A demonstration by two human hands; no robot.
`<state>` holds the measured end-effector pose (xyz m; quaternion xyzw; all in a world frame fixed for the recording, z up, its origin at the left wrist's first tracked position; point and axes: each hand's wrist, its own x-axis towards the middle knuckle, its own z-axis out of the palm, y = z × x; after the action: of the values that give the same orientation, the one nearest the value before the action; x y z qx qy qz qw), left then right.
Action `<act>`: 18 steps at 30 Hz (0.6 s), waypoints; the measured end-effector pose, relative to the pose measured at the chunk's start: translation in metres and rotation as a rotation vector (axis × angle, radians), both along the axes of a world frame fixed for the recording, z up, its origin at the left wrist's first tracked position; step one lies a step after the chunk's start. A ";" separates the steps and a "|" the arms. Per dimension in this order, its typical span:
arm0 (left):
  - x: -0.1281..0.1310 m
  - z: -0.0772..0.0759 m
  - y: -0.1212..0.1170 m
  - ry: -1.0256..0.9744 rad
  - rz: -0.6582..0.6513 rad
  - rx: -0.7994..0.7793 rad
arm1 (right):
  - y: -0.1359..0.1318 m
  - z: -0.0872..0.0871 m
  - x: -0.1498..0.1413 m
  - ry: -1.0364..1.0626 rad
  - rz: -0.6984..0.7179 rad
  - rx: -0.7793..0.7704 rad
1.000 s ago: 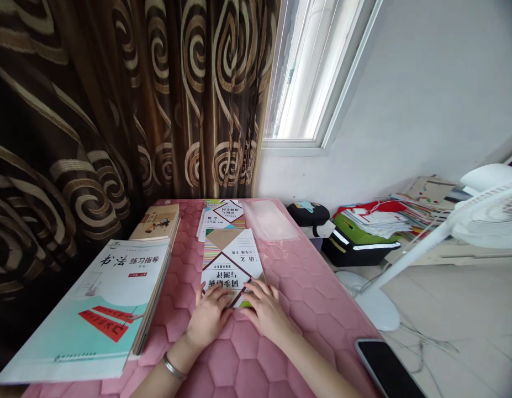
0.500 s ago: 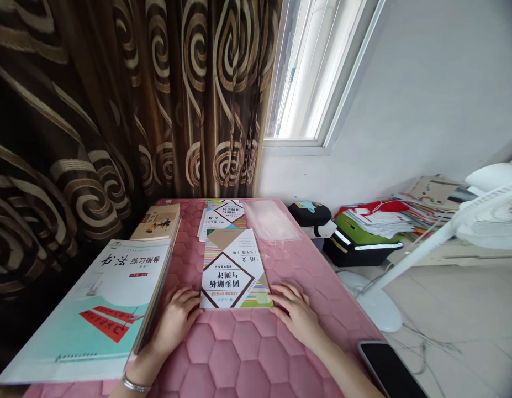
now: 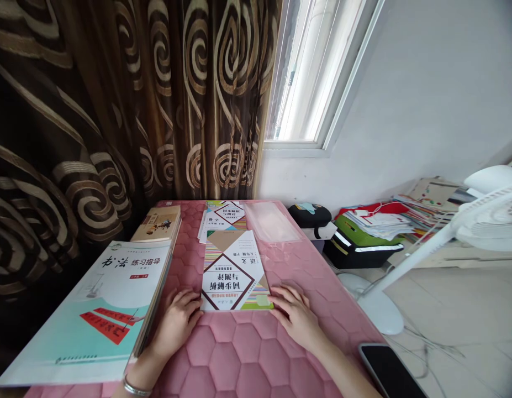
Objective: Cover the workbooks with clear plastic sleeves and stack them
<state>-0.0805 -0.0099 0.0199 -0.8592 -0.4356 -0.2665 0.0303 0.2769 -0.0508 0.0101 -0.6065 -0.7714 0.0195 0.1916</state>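
A workbook (image 3: 231, 271) with a white cover, brown diamond frame and striped corner lies flat, its print upside down to me. My left hand (image 3: 181, 315) rests beside its near left corner, fingertips at the edge, fingers bent loosely and apart. At the near right corner, my right hand (image 3: 295, 310) lies with its fingers stretched out and touching the edge. Neither hand grips the workbook. Behind it, partly covered, are similar booklets (image 3: 225, 214). To the left of my left hand stands a stack of books topped by a large white and teal calligraphy book (image 3: 110, 293).
Pink quilted padding covers the table (image 3: 239, 354). A smaller tan book (image 3: 156, 222) lies behind the calligraphy book. A clear plastic sheet (image 3: 272, 221) is at the far right, a phone (image 3: 390, 370) at the near right edge. A white fan (image 3: 417, 254) stands beside the table.
The view has shifted very slightly. Both hands stay beside the workbook, and the books have not moved on the table.
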 end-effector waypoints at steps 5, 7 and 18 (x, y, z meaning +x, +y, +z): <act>0.034 0.008 -0.009 0.051 0.007 -0.045 | 0.000 0.011 -0.031 -0.019 0.011 0.024; 0.055 0.010 -0.010 0.051 -0.039 -0.087 | 0.003 0.013 -0.049 -0.012 0.033 0.019; 0.068 0.004 -0.006 0.031 -0.065 -0.088 | 0.010 0.013 -0.056 0.006 0.063 0.029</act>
<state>-0.0130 -0.0154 0.0242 -0.8775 -0.4182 -0.2346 -0.0092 0.2212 -0.0409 0.0226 -0.5789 -0.7898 0.0162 0.2022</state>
